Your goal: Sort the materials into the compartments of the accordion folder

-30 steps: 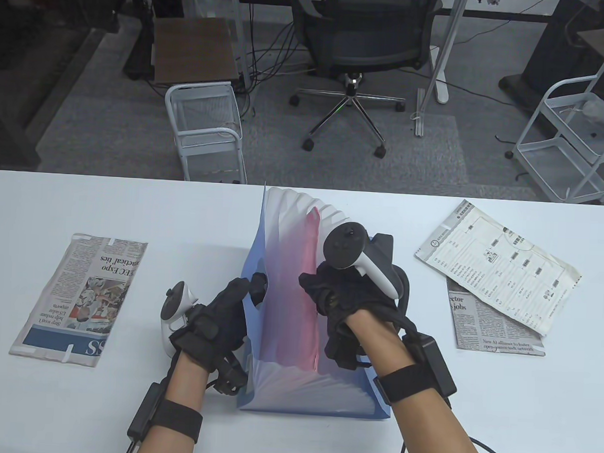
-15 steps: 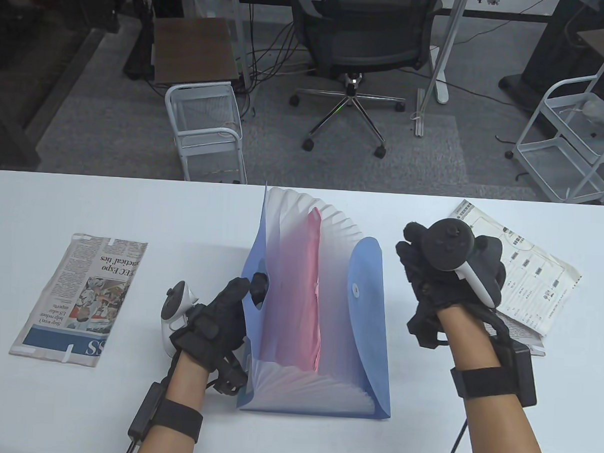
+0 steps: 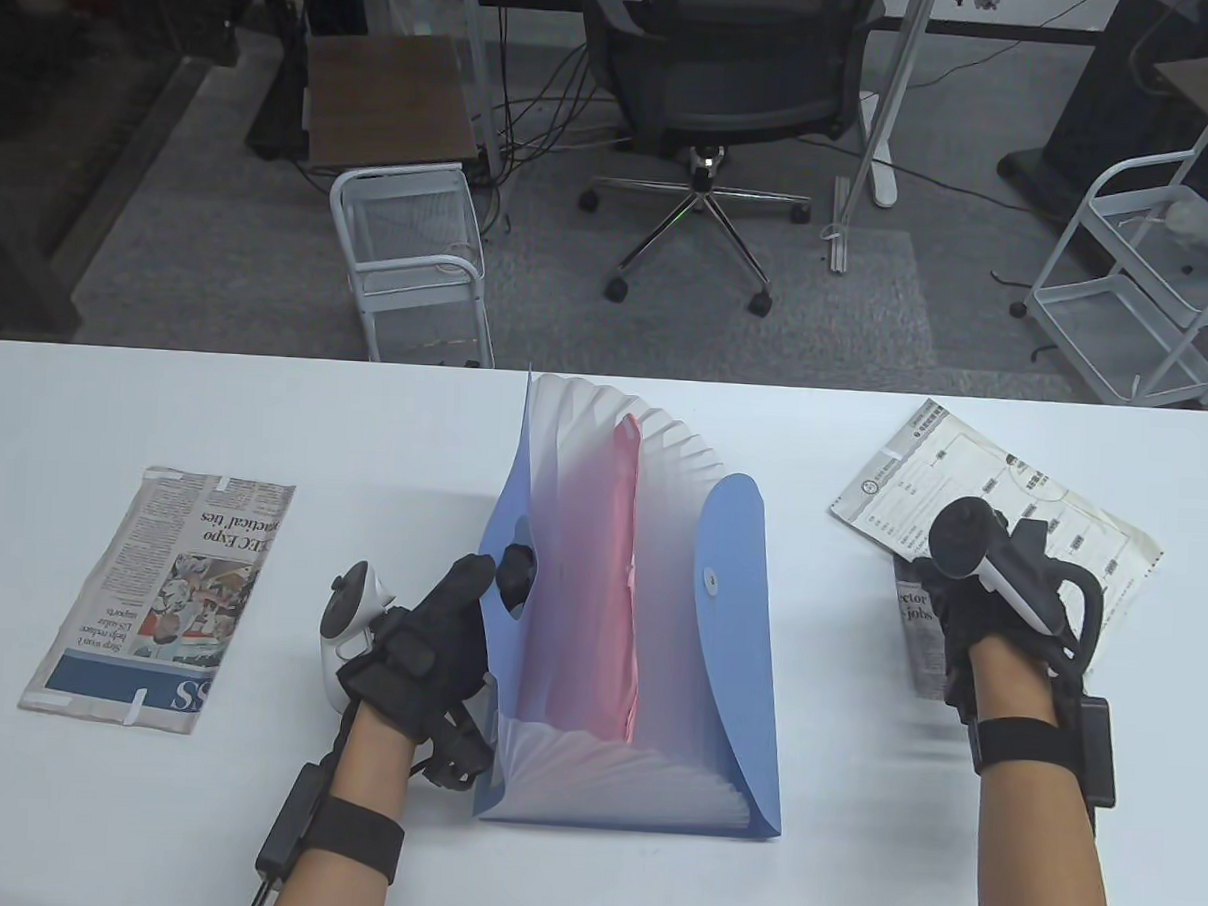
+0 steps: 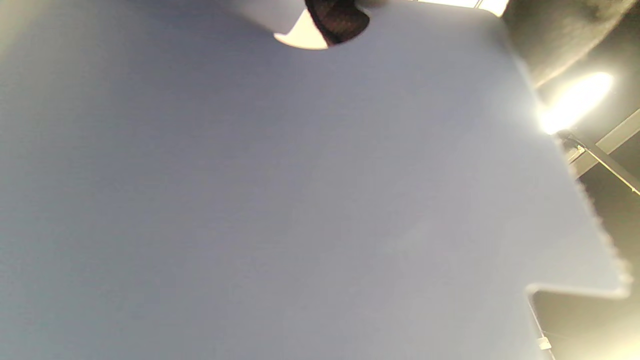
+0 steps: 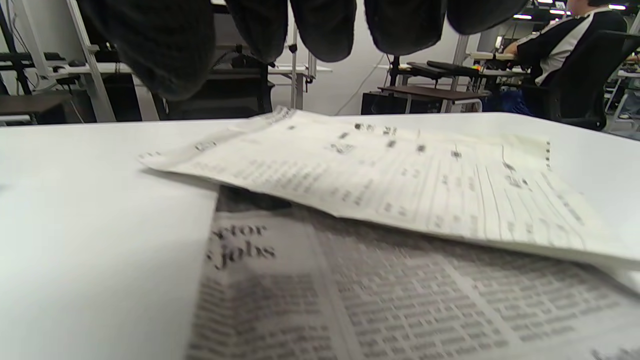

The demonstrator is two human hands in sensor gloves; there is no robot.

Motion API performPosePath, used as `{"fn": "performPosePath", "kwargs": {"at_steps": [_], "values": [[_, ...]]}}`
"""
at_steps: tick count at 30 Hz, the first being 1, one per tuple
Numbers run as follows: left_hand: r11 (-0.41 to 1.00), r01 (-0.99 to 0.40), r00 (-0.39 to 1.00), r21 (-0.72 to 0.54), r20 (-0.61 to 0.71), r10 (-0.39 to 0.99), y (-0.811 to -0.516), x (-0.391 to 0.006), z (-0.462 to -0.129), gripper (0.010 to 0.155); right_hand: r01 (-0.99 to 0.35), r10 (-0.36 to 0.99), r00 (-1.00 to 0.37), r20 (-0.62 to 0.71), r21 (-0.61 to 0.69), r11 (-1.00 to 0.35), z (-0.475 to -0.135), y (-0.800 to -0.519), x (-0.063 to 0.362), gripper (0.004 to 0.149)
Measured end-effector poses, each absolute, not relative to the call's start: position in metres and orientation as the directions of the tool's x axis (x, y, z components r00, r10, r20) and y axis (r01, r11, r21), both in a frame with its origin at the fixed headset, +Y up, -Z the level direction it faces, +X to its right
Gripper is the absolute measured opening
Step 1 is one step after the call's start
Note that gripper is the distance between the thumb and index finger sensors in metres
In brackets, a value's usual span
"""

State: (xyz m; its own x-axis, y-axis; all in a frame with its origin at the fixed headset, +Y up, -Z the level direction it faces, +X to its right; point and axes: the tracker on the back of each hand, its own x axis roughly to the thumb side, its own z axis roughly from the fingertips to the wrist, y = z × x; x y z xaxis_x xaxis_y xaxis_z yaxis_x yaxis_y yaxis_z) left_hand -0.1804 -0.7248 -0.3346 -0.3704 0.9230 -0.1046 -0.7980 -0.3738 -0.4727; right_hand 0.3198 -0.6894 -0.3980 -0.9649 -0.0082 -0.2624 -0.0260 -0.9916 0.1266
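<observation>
A: Where is the accordion folder [image 3: 647, 625]?

B: Centre of the table view, standing fanned out on the white table [image 3: 365, 423], its blue flap [image 3: 732, 619] falling to the right. A pink sheet [image 3: 621, 574] stands in one of the middle pockets.

A: And the left hand [image 3: 425, 645]?

B: Lower centre-left, gripping the folder's left blue wall, thumb on the outside and a fingertip showing through the notch in its edge. The left wrist view is filled by that pale blue wall [image 4: 280, 200].

A: The right hand [image 3: 987, 610]?

B: At the right of the frame, over the papers there: a printed form [image 3: 1062, 503] lying across a newspaper clipping [image 3: 916, 637]. In the right wrist view its fingers [image 5: 320, 30] hang spread just above both sheets, holding nothing.

A: Anything else?

B: A folded newspaper [image 3: 162, 594] lies at the left, well apart from the folder.
</observation>
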Motion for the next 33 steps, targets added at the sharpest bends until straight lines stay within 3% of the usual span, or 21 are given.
{"fn": "performPosePath", "kwargs": {"at_steps": [10,13,20,27,33], "values": [[-0.364,-0.804,-0.362,-0.469,-0.099,0.927,-0.724,-0.181,-0.334,0.077,-0.106,0.003,-0.934,-0.357,0.269,-0.957,-0.411,-0.742,0.352,0.074],[-0.368,-0.803,-0.365,-0.469,-0.1,0.925,-0.725,-0.18,-0.334,0.077,-0.133,0.03,-0.927,-0.375,0.252,-0.958,-0.412,-0.745,0.355,0.072],[-0.36,-0.805,-0.356,-0.472,-0.1,0.929,-0.724,-0.179,-0.334,0.077,-0.066,-0.015,-0.932,-0.363,0.209,-0.976,-0.415,-0.746,0.352,0.063],[-0.363,-0.805,-0.36,-0.469,-0.1,0.928,-0.724,-0.179,-0.334,0.077,0.11,-0.149,-0.937,-0.316,0.138,-0.984,-0.417,-0.746,0.339,0.046],[-0.366,-0.803,-0.363,-0.47,-0.101,0.926,-0.725,-0.178,-0.333,0.077,0.183,-0.227,-0.929,-0.291,0.172,-0.968,-0.418,-0.746,0.33,0.036]]}}
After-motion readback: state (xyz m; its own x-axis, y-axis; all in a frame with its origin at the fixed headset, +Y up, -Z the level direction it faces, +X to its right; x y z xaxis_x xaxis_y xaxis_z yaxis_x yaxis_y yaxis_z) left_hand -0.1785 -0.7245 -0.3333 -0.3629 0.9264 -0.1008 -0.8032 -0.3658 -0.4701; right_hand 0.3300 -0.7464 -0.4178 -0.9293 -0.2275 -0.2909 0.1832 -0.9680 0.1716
